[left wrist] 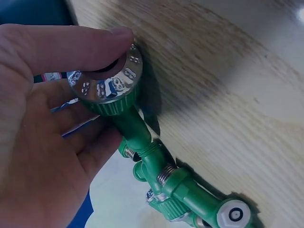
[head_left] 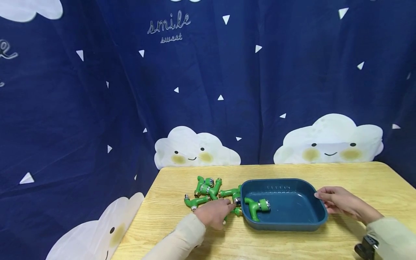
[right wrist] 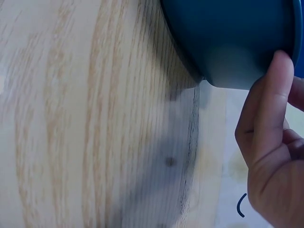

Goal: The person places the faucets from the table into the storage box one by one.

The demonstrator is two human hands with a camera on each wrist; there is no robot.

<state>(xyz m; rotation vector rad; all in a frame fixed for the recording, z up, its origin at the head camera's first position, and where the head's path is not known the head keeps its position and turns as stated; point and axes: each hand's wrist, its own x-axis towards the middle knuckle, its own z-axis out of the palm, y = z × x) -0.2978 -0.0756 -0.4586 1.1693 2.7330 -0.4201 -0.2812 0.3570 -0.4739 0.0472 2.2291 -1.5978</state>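
Observation:
My left hand (head_left: 214, 213) is over the pile on the table, left of the basin. In the left wrist view its thumb lies across the silver-faced knob of a green faucet (left wrist: 134, 129), with fingers curled under the knob. My right hand (head_left: 339, 203) pinches the right rim of a dark blue rectangular basin (head_left: 294, 206); the right wrist view shows the thumb (right wrist: 275, 90) on the basin's outer wall. Inside the basin, at its left end, lies one green faucet with a silver-capped knob (head_left: 255, 206).
Several more green faucets (head_left: 212, 190) lie in a loose cluster left of the basin, some against its wall. All stand on a light wooden table (head_left: 276, 245). Behind hangs a dark blue curtain (head_left: 208, 65) with clouds and white triangles.

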